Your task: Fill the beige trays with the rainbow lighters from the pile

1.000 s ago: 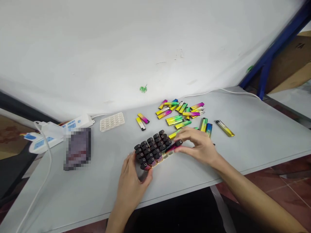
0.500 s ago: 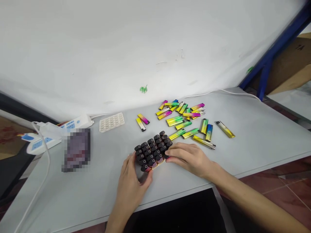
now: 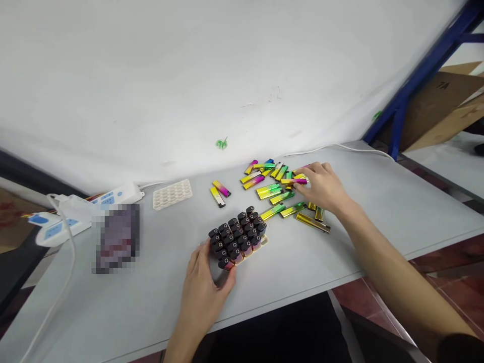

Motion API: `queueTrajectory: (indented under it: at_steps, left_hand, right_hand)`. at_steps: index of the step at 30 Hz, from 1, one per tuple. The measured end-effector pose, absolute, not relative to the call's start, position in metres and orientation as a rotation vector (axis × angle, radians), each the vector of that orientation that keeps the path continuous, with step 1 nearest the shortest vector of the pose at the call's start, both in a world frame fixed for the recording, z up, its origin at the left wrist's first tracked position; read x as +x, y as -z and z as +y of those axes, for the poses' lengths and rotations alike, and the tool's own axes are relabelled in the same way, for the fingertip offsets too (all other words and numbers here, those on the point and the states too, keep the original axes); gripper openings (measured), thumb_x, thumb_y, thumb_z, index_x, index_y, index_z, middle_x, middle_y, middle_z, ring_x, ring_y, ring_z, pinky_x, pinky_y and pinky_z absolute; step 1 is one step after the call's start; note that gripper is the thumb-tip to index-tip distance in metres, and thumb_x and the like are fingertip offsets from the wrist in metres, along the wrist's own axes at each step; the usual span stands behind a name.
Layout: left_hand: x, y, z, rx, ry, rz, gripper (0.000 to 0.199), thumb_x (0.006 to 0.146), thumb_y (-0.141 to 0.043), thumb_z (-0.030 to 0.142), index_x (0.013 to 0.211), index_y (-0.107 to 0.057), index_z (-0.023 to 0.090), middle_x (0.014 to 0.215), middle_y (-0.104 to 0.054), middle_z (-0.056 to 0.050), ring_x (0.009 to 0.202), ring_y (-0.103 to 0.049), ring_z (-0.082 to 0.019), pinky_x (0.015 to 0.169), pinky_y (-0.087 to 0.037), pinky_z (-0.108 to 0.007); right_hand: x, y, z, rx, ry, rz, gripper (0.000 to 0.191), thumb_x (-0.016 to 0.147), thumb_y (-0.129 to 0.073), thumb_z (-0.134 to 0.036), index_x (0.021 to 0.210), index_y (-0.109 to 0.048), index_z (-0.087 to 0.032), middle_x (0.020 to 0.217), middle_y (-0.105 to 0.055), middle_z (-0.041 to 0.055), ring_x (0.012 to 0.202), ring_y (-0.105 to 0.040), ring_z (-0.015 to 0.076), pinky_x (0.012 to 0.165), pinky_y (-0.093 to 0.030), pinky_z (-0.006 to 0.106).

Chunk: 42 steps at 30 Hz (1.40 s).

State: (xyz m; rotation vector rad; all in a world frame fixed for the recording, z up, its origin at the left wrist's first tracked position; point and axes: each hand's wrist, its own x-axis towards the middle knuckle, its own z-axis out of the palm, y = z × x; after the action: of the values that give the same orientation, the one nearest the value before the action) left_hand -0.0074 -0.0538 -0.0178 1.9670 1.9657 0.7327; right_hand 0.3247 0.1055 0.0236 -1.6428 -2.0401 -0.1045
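My left hand (image 3: 200,287) is curled around the near left corner of a white tray (image 3: 263,241) packed with upright lighters (image 3: 236,237), their black tops facing up. One slot at the tray's right front corner holds no lighter. Farther right, my right hand (image 3: 323,186) is over a loose pile of lighters, its thumb and fingers pinching a yellow and magenta lighter (image 3: 293,181). Other lighters around it are shiny yellow blended with green, blue, magenta or silver, such as a yellow-green lighter (image 3: 269,191) lying flat.
Another white slotted tray (image 3: 173,195) rests near the wall. Two lighters (image 3: 219,191) lie apart from the pile. A power strip (image 3: 121,196) with cables and a blurred dark object (image 3: 118,237) are at left. A blue metal frame (image 3: 401,116) and cardboard boxes (image 3: 442,111) stand at right.
My right hand has left the tray's right front corner and moved up and right to the loose lighters. My left hand stays at the tray. The camera view has shifted slightly.
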Motion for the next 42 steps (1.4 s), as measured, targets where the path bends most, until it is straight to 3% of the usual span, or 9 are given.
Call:
queueTrajectory:
  at_steps: [3, 9, 13, 17, 20, 23, 25, 30, 42]
  left_hand:
    - [-0.008, 0.020, -0.054, 1.972, -0.758, 1.963, 0.068, 0.086, -0.059, 0.045, 0.143, -0.036, 0.016, 0.131, -0.056, -0.017, 0.129, -0.053, -0.036, 0.104, -0.048, -0.058]
    - [-0.008, 0.020, -0.053, 1.954, -0.753, 1.973, 0.069, 0.085, -0.060, 0.046, 0.142, -0.038, 0.014, 0.132, -0.056, -0.018, 0.130, -0.053, -0.037, 0.105, -0.048, -0.059]
    - [-0.008, 0.019, -0.053, 1.945, -0.749, 1.975, 0.067, 0.085, -0.059, 0.046, 0.140, -0.039, 0.014, 0.131, -0.057, -0.018, 0.129, -0.053, -0.036, 0.104, -0.049, -0.058]
    - [-0.007, 0.019, -0.054, 1.938, -0.736, 1.992, 0.065, 0.085, -0.059, 0.046, 0.139, -0.040, 0.015, 0.131, -0.056, -0.017, 0.130, -0.054, -0.036, 0.103, -0.049, -0.057]
    - [-0.007, 0.019, -0.054, 1.950, -0.727, 1.990, 0.066, 0.085, -0.059, 0.046, 0.140, -0.038, 0.015, 0.130, -0.056, -0.018, 0.129, -0.054, -0.037, 0.104, -0.049, -0.058]
    - [-0.007, 0.019, -0.054, 1.950, -0.716, 1.988, 0.066, 0.086, -0.059, 0.046, 0.141, -0.037, 0.015, 0.130, -0.056, -0.018, 0.129, -0.054, -0.037, 0.103, -0.049, -0.059]
    - [-0.007, 0.019, -0.054, 1.938, -0.720, 1.991, 0.066, 0.085, -0.060, 0.046, 0.140, -0.038, 0.016, 0.129, -0.056, -0.017, 0.128, -0.054, -0.037, 0.102, -0.050, -0.059]
    - [-0.008, 0.019, -0.054, 1.941, -0.759, 1.972, 0.064, 0.084, -0.062, 0.044, 0.138, -0.040, 0.019, 0.126, -0.057, -0.015, 0.127, -0.055, -0.036, 0.102, -0.050, -0.058]
    - [-0.007, 0.018, -0.053, 1.948, -0.720, 1.996, 0.062, 0.085, -0.059, 0.045, 0.137, -0.041, 0.016, 0.127, -0.056, -0.017, 0.125, -0.056, -0.035, 0.100, -0.051, -0.056]
  right_hand:
    - [0.348, -0.012, 0.126, -1.763, 0.114, -2.177, 0.031, 0.079, -0.067, -0.029, 0.107, -0.073, -0.018, 0.111, -0.061, 0.0178, 0.108, -0.046, 0.0374, 0.090, -0.044, 0.052]
    - [0.347, -0.010, 0.122, -1.579, -0.166, -1.924, 0.027, 0.088, -0.061, -0.041, 0.103, -0.072, -0.022, 0.111, -0.066, 0.0122, 0.111, -0.050, 0.0325, 0.098, -0.042, 0.050]
    - [0.324, -0.017, 0.111, -1.308, -0.756, -1.544, 0.024, 0.091, -0.057, -0.045, 0.095, -0.060, -0.022, 0.094, -0.068, 0.0055, 0.086, -0.063, 0.0219, 0.088, -0.049, 0.044]
    - [0.296, -0.021, 0.096, -1.028, -1.173, -1.267, 0.014, 0.092, -0.051, -0.038, 0.092, -0.044, -0.026, 0.074, -0.059, -0.0049, 0.060, -0.057, 0.0141, 0.065, -0.052, 0.034]
    - [0.280, -0.023, 0.086, -0.978, -1.335, -1.211, 0.019, 0.087, -0.056, -0.030, 0.092, -0.038, -0.028, 0.067, -0.047, -0.0100, 0.047, -0.039, 0.0094, 0.046, -0.036, 0.022]
    - [0.273, -0.022, 0.081, -0.964, -1.461, -1.199, 0.021, 0.086, -0.059, -0.028, 0.091, -0.039, -0.027, 0.064, -0.038, -0.0108, 0.047, -0.024, 0.0078, 0.044, -0.019, 0.019]
    - [0.272, -0.020, 0.080, -0.973, -1.526, -1.184, 0.020, 0.089, -0.057, -0.040, 0.087, -0.043, -0.025, 0.060, -0.031, -0.0097, 0.047, -0.019, 0.0081, 0.045, -0.015, 0.021]
    - [0.275, -0.014, 0.082, -0.991, -1.492, -1.159, 0.057, 0.090, -0.045, -0.067, 0.056, -0.036, -0.023, 0.050, -0.018, -0.0075, 0.046, -0.010, 0.0090, 0.044, -0.009, 0.026]
    - [0.273, -0.019, 0.082, -1.025, -1.509, -0.973, 0.055, 0.090, -0.043, -0.056, 0.048, -0.031, -0.023, 0.044, -0.016, -0.0071, 0.041, -0.010, 0.0083, 0.039, -0.010, 0.024]
